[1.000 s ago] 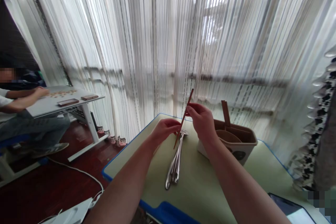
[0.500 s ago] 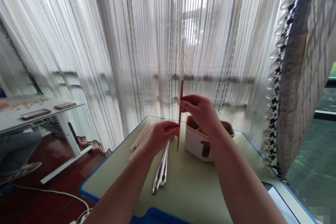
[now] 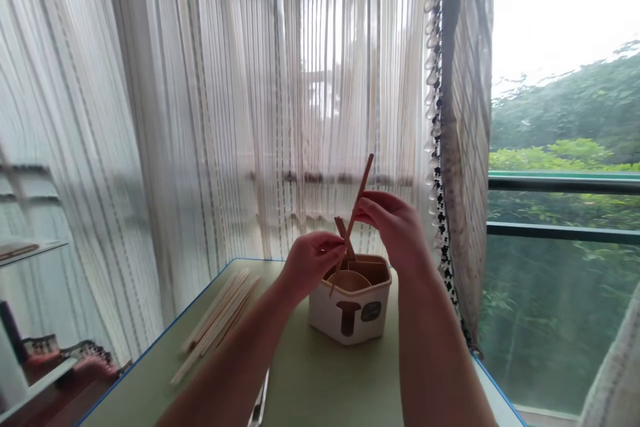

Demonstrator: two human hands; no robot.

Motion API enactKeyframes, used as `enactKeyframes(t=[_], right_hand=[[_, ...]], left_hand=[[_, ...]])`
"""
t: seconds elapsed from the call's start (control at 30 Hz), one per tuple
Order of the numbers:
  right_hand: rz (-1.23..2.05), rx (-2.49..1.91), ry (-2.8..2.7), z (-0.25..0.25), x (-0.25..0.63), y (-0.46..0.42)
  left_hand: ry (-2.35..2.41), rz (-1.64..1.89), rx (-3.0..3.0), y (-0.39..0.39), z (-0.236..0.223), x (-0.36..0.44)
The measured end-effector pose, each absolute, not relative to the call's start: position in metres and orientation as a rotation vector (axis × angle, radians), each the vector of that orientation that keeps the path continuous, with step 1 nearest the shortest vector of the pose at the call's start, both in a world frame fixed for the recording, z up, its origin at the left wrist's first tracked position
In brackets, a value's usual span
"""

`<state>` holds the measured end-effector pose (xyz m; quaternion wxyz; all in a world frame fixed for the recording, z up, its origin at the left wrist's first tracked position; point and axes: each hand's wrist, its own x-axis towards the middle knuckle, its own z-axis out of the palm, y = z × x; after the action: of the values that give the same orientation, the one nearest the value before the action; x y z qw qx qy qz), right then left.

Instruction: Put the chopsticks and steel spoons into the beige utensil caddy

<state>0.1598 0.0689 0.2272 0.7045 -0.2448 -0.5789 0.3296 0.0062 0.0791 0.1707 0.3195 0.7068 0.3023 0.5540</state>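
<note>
My right hand (image 3: 393, 223) pinches a reddish-brown chopstick (image 3: 361, 188) that slants up to the right, its lower end over the white cutlery holder (image 3: 350, 312). My left hand (image 3: 312, 261) is closed beside it, fingertips touching the lower part of the same chopstick. Both hands hover just above the holder's brown inner compartments, where other brown chopsticks (image 3: 343, 232) stand. The holder sits on the green table (image 3: 320, 380).
A bundle of pale wooden chopsticks (image 3: 215, 323) lies on the table to the left. Metal cutlery (image 3: 259, 407) shows at the bottom edge. Sheer curtains (image 3: 200, 113) hang behind; a balcony railing (image 3: 560, 183) and trees are to the right.
The view has swung right. My hands have carried the chopstick from above the metal cutlery to over the holder, and the stick now tilts to the right.
</note>
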Motion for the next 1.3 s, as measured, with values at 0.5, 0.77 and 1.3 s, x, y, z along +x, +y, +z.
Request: enactKeyframes(t=[0.5, 0.77, 1.3], right_hand=[[0.253, -0.68, -1.268, 0.224, 0.172, 0.077], [0.271, -0.698, -1.224, 0.22, 0.168, 0.09], [0.314, -0.666, -1.298, 0.215, 0.165, 0.099]], left_hand=[[0.711, 1.427, 2.008, 0.111, 0.176, 0.043], [0.786, 1.532, 1.984, 0.119, 0.168, 0.047], [0.811, 1.579, 1.969, 0.127, 0.16, 0.05]])
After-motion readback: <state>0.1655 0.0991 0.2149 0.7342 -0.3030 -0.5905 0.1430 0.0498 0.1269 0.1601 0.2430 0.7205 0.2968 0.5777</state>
